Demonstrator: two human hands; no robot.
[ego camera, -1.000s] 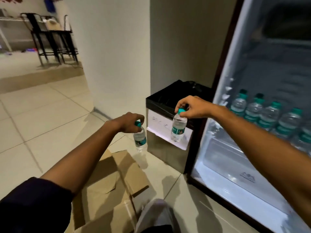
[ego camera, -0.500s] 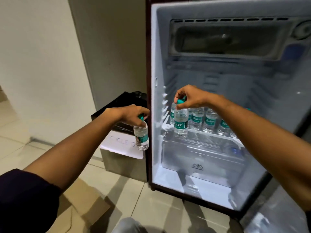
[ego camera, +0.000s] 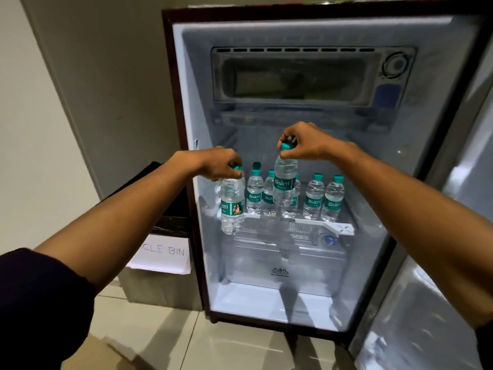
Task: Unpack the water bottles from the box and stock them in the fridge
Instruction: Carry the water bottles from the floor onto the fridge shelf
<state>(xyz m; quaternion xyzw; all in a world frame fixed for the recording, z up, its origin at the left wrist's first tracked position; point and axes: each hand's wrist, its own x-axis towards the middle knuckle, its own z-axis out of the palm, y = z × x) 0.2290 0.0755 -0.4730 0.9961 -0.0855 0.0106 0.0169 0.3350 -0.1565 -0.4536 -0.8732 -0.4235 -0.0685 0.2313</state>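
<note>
1. Hanging from the left hand (ego camera: 213, 166), a water bottle (ego camera: 232, 206) was held by its cap, fingers curled round the top, at about 9 o'clock in the open fridge (ego camera: 306, 303) – just in front of the shelf's left end, with its base below shelf level.
2. A second bottle (ego camera: 285, 182) was pinched by its teal cap in the right hand (ego camera: 304, 145) at roughly 12 o'clock, above and in front of the stocked row; it was not yet set down.
3. A row of stocked bottles (ego camera: 314, 196) was seen standing upright on the white shelf (ego camera: 338, 227), close together, spread from 10 to 2 o'clock around the raised bottle.
4. Progress was judged as partial – several bottles were already in place, two were in hand, and neither had been released.
5. How many bottles remained could not be told; only a corner of brown cardboard (ego camera: 93, 353) showed at 7 o'clock on the floor, its contents hidden.
6. Free shelf space appeared to be left at the front edge, where both bottles could likely be stood.
7. A bin (ego camera: 160, 252) with a handwritten label stood at 9 o'clock, beside the fridge.
</note>
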